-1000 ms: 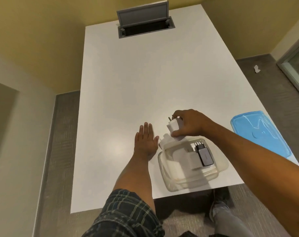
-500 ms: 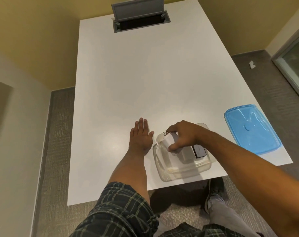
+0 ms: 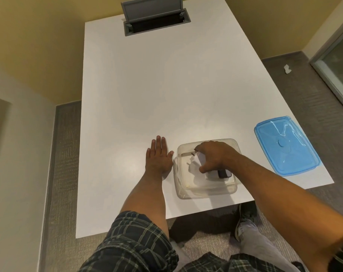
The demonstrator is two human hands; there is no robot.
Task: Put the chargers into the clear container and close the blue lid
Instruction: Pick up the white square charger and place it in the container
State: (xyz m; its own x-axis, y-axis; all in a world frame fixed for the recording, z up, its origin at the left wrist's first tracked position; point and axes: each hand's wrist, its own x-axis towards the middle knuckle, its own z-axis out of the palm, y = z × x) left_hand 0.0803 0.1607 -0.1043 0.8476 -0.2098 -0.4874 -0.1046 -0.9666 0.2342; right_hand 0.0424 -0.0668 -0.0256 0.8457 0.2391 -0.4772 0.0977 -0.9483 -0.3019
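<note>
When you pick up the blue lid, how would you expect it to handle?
The lid looks thin and translucent, so probably light and somewhat bendy. Its glossy sheen suggests it may be slippery. It lies flat on the table near the right edge, so lifting its rim there seems easier than pinching from above.

white charger [image 3: 201, 158] in right hand [image 3: 215, 157] grip; black charger [image 3: 224, 173] just behind grip, under wrist. clear container [image 3: 186, 191] around grip, faint yellowish tint. blue lid [image 3: 286, 145], translucent, well right of grip. white table [image 3: 166, 85] beneath. dark green plaid sleeve [image 3: 131, 242], pale lines. yellow wall [image 3: 39, 46] far from grip; grey carpet [image 3: 314, 91]; grey hatch [image 3: 153, 14] at far end.
</note>
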